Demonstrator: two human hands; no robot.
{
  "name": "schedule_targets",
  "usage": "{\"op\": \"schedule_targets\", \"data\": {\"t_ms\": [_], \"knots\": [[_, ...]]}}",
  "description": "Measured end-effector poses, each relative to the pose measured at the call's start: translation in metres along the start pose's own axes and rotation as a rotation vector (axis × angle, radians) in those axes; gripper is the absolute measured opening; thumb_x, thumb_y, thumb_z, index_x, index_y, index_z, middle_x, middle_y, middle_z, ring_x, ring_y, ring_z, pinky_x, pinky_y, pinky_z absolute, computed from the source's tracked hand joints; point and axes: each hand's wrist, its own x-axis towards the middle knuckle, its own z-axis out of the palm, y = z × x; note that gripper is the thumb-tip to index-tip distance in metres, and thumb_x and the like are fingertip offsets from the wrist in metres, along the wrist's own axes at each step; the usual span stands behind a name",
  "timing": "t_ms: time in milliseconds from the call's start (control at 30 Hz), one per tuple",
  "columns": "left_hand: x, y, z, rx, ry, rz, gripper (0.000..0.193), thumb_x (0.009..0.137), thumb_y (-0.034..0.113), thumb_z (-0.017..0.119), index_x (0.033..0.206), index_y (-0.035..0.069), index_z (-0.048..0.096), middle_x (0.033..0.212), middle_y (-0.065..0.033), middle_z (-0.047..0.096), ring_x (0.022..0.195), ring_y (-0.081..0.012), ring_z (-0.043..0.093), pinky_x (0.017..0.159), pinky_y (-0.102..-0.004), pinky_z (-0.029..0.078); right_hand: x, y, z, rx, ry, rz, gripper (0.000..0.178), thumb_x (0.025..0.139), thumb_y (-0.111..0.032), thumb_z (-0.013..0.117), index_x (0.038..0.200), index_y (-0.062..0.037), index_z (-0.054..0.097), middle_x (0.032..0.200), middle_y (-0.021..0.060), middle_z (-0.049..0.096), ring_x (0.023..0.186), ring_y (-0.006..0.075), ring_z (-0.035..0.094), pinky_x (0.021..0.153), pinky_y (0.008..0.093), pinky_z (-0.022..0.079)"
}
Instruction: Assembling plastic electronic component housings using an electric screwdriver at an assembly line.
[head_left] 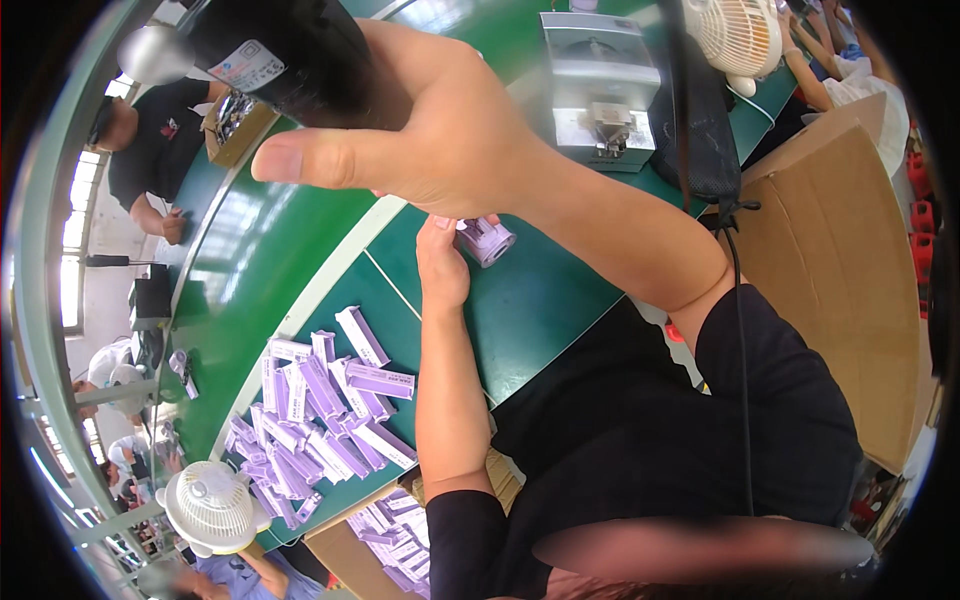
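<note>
Raised high over the bench, my right hand (435,130) is wrapped round a black electric screwdriver (315,65) with a pale label on its body. The tool's lower end is out of sight behind the hand. Below it, my left hand (443,268) grips a light purple plastic part (488,243) with a round end, close to the dark green bench top (540,310). Part of that piece is covered by my fingers and right wrist. Left of my left forearm lies a heap of long purple plastic housings (315,410).
A grey screw feeder (600,90) stands at the back, beside a black mesh pouch (695,150). White fans (210,505) sit at both sides. Cardboard (840,280) rises at right; an open carton (345,560) holds more purple parts. Across the green belt (310,230) sits a co-worker (160,140).
</note>
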Motion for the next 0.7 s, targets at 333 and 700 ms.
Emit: {"op": "schedule_targets", "data": {"t_ms": [333, 700], "knots": [[0.003, -0.019, -0.018, 0.121, 0.054, 0.061, 0.027, 0.105, 0.022, 0.051, 0.101, 0.004, 0.070, 0.095, -0.0081, 0.071, 0.087, -0.0191, 0.067, 0.077, -0.0338, 0.051, -0.004, -0.008, -0.001, -0.029, -0.013, 0.172, 0.063, 0.078, -0.044, 0.092, 0.121, -0.0031, 0.071, 0.095, 0.0047, 0.071, 0.086, 0.0127, 0.064, 0.080, 0.0288, 0.052], [0.000, 0.007, 0.006, 0.072, -0.017, -0.005, 0.045, 0.109, 0.041, 0.042, 0.110, 0.003, 0.066, 0.091, -0.0038, 0.068, 0.080, -0.0109, 0.060, 0.072, -0.0260, 0.046, -0.018, -0.002, -0.007, 0.129, -0.072, 0.247, 0.038, 0.095, -0.014, 0.078, 0.124, 0.0009, 0.059, 0.086, 0.0036, 0.064, 0.062, 0.0093, 0.058, 0.057, 0.0254, 0.046]]}}
